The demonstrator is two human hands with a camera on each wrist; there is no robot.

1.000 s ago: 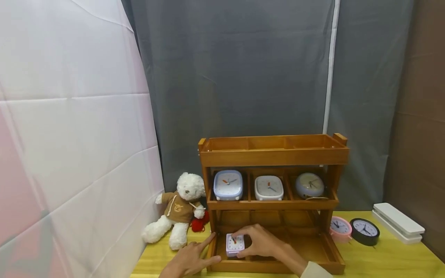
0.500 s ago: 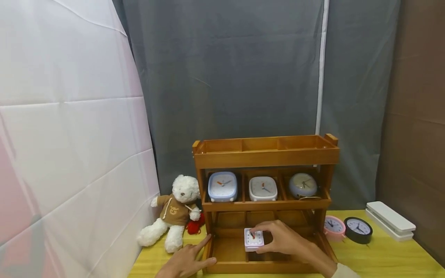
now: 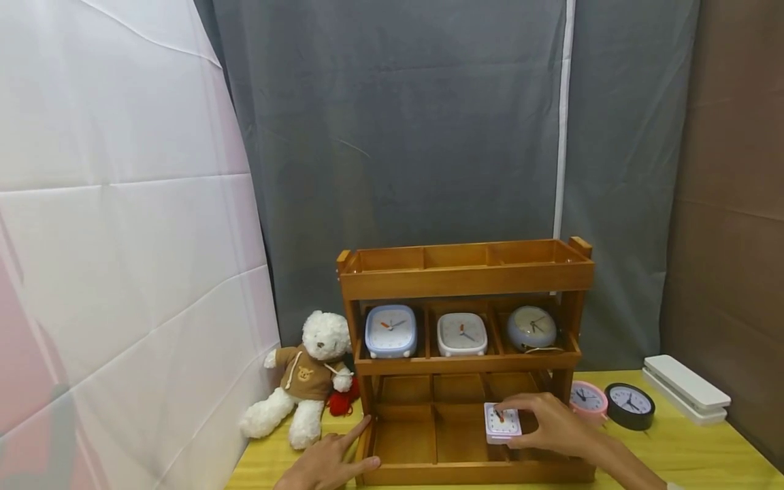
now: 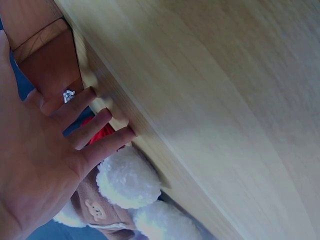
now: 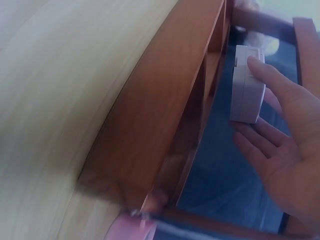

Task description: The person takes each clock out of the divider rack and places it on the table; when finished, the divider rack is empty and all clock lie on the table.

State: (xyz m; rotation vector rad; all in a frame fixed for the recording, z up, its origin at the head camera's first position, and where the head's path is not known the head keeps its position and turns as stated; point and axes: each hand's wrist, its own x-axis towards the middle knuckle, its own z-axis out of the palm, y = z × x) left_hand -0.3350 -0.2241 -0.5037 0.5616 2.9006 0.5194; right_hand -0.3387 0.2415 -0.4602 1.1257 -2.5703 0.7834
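Observation:
My right hand (image 3: pixel 551 425) pinches a small square lilac alarm clock (image 3: pixel 502 423) with a white dial, over the right part of the bottom tier of a wooden three-tier shelf (image 3: pixel 465 279). In the right wrist view the clock (image 5: pixel 246 85) shows its plain side, held between thumb and fingers above the tray. My left hand (image 3: pixel 324 459) lies by the shelf's lower left corner, thumb and forefinger extended against its side. In the left wrist view the left hand's other fingers (image 4: pixel 95 135) are spread and touch the tabletop's edge.
On the middle tier stand a blue-rimmed clock (image 3: pixel 390 331), a white clock (image 3: pixel 462 334) and a round clock (image 3: pixel 531 328). A teddy bear (image 3: pixel 309 374) sits left. Right of the shelf are a pink clock (image 3: pixel 588 400), a black clock (image 3: pixel 629 406) and a white flat object (image 3: pixel 686 388).
My right hand has carried the lilac clock rightward, out of the bottom tier's left compartment to above its right one. The left hand keeps its place at the shelf's corner. The view shifted slightly.

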